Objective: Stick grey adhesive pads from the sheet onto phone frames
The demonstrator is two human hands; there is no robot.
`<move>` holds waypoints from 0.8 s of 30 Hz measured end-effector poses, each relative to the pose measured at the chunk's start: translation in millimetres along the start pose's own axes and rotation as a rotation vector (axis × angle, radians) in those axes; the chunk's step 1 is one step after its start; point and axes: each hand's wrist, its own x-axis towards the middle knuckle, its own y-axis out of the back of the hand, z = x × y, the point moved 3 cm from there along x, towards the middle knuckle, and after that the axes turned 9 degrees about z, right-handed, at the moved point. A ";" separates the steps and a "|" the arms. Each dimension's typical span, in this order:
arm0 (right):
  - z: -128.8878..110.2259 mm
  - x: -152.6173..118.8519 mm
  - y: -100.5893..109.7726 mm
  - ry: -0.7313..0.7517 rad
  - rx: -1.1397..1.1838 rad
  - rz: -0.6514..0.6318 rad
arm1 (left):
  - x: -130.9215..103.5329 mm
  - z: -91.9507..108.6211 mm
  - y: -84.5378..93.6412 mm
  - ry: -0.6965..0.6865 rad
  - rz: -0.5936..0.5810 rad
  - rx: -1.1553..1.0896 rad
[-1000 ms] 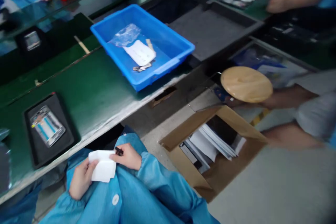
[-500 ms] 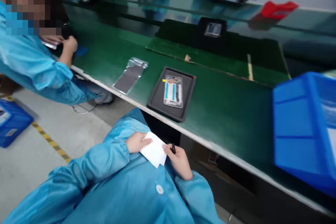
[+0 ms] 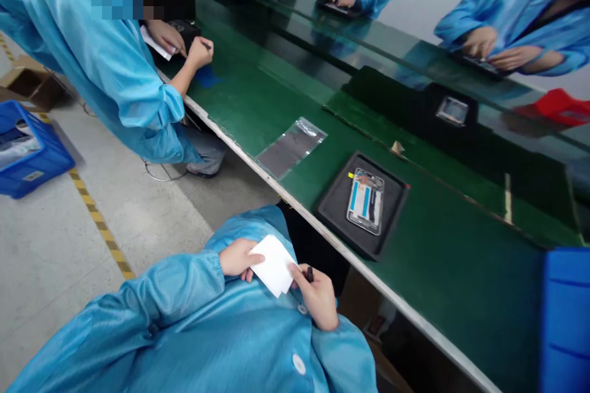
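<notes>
My left hand (image 3: pixel 238 257) is closed on the left edge of some white paper (image 3: pixel 273 265), thumb on top. My right hand (image 3: pixel 318 299) pinches the paper's right side. A dark, pen-like object (image 3: pixel 310 274) also sticks out of my right hand; most of it is hidden by the fingers. Both hands are in front of my blue smock, below the bench edge. On the green bench beyond them, an opened phone (image 3: pixel 366 201) lies in a black tray (image 3: pixel 332 212). Left of the tray lies a clear plastic bag (image 3: pixel 292 148) with a dark sheet-like area.
A blue bin (image 3: pixel 566 325) stands at the bench's right end, and a red bin (image 3: pixel 563 107) is farther back. A co-worker in a blue smock (image 3: pixel 124 67) leans over the bench at left. Others work across it. A blue crate (image 3: pixel 37 166) sits on the floor.
My view has turned left, so the bench and its items appear farther right and lower. Both hands still hold the white paper in front of my body.
</notes>
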 end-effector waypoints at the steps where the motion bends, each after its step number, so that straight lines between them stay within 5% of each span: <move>1: -2.4 1.4 -3.2 -0.002 -0.003 -0.016 | -1.6 0.7 2.6 -0.008 0.039 0.015; 5: -13.1 -0.7 -2.5 -0.010 0.011 -0.080 | -9.5 20.9 10.9 -0.111 0.121 0.120; 9: -23.3 -16.5 21.8 -0.008 0.080 -0.103 | -20.6 65.4 20.0 -0.245 0.069 0.211; 14: -31.1 -19.5 66.5 -0.067 0.307 0.251 | -14.6 131.1 16.2 -0.330 -0.008 0.242; 17: -37.6 -7.4 85.1 -0.077 0.523 0.413 | 7.0 162.3 -0.3 -0.337 0.084 0.237; 24: -25.0 24.4 141.4 -0.042 0.487 0.678 | 50.7 205.7 -45.7 -0.405 0.123 0.313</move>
